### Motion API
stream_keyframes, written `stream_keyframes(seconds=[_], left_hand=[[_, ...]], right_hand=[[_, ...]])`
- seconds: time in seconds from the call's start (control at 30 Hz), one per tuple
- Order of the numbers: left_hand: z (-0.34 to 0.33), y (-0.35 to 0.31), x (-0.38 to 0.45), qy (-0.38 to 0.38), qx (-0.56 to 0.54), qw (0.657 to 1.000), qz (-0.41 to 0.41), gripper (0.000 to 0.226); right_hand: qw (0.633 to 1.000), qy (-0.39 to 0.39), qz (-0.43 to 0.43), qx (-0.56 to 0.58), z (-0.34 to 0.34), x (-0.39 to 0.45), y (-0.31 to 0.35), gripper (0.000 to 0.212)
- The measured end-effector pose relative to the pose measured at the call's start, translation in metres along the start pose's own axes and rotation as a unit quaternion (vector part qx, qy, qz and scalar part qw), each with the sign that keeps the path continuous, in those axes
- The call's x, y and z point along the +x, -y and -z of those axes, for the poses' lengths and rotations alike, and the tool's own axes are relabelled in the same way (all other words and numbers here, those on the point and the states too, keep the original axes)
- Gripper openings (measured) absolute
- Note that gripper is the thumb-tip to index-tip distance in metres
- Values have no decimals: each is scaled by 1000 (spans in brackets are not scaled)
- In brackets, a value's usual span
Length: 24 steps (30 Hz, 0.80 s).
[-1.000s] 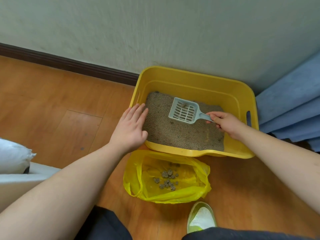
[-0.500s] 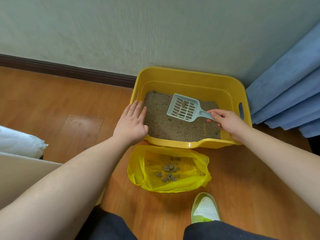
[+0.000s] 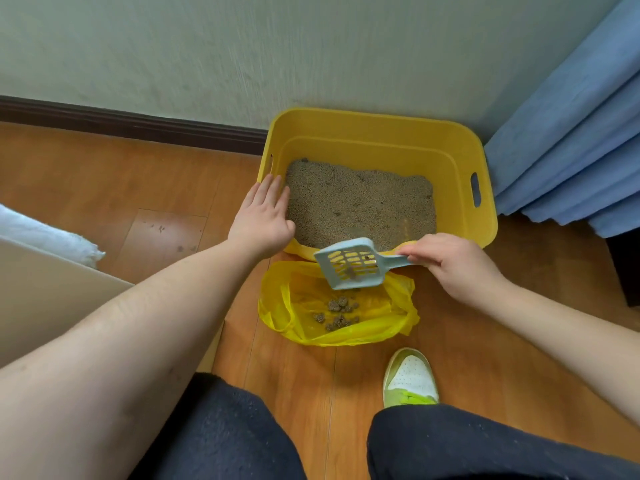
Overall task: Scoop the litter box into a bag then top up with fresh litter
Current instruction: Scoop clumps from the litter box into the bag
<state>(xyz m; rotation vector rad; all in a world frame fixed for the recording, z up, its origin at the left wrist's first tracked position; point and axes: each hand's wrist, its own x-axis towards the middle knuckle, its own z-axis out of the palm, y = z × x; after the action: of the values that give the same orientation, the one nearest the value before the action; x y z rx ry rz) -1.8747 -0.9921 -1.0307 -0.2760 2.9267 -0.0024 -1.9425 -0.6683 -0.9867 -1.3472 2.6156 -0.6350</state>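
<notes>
A yellow litter box point(image 3: 450, 157) stands on the wooden floor against the wall, with brown litter point(image 3: 360, 202) inside. My left hand point(image 3: 263, 220) rests flat on its left front rim, fingers straight. My right hand point(image 3: 453, 265) grips the handle of a pale blue slotted scoop point(image 3: 349, 265), which is tilted over the open yellow plastic bag point(image 3: 304, 306) in front of the box. A small clump sits in the scoop. Several grey clumps point(image 3: 337, 311) lie in the bag.
A blue curtain point(image 3: 571, 133) hangs at the right of the box, with a dark furniture leg point(image 3: 623, 265) below it. A white and green shoe point(image 3: 410, 377) is near the bag. A beige box point(image 3: 52, 292) and white bag point(image 3: 45, 237) sit at the left.
My right hand has carried the scoop out of the litter box, toward me, and tipped it over the yellow bag. My left hand stays on the box rim.
</notes>
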Motion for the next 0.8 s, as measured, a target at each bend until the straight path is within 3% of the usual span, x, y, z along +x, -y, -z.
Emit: stream_keyframes(seconds=[0.07, 0.17, 0.27, 0.47, 0.6, 0.7, 0.8], left_hand=[[0, 0, 0, 0, -2, 1000, 1, 67], [1, 0, 0, 5, -3, 1000, 1, 67], [1, 0, 0, 4, -4, 1000, 2, 67], [1, 1, 0, 5, -2, 1000, 1, 67], [0, 0, 0, 3, -3, 1000, 0, 67], [0, 1, 1, 3, -6, 1000, 0, 67], [0, 2, 1, 0, -9, 1000, -3, 67]], right_hand=[[984, -50, 128, -111, -3, -7, 4, 32], [942, -37, 250, -220, -4, -18, 10, 29], [917, -29, 279, -282, -3, -25, 12, 26], [907, -40, 298, -295, -1, -22, 18, 28], [945, -72, 215, -234, 6, -12, 14, 34], [987, -101, 42, -116, 11, -1, 10, 29], [991, -74, -113, -13, 15, 17, 6, 25]])
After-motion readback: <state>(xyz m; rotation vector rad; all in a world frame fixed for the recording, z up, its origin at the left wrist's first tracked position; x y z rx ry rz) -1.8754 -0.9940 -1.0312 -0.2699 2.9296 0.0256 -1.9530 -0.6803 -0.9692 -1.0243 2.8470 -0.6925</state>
